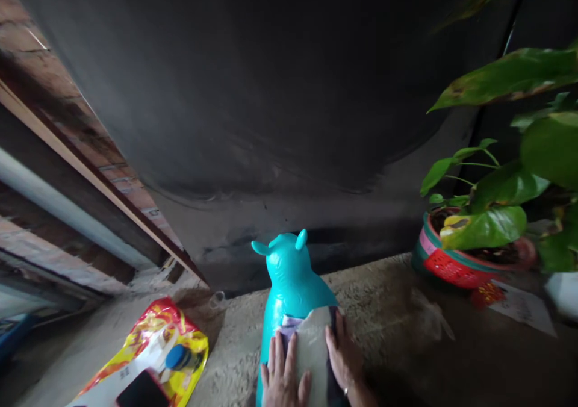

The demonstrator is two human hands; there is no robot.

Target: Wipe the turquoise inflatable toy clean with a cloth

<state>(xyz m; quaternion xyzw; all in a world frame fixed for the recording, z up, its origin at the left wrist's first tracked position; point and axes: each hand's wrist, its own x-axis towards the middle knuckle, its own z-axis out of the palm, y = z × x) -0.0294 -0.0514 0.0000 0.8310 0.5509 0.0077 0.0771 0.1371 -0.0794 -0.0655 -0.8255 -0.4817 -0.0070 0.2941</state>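
Note:
A turquoise inflatable animal toy (289, 268), with two small ears, stands upright at the lower middle of the head view. Over its back lies a grey piece of cloth (312, 341) with purple and dark edges. My left hand (283, 372) lies flat on the cloth's left side, its fingers spread. On the right edge, my right hand (345, 353) presses the cloth against the toy with its fingers stretched out and its thumb apart. The toy's lower part is hidden beneath the cloth and my hands.
A dark panel (280, 94) rises behind the toy. On the concrete floor (235, 347) at left lies a red and yellow bag (194, 359) with a blue-capped bottle (177, 356) and a phone (143, 391). A potted plant (465, 268) stands at right, near clear plastic (428, 316).

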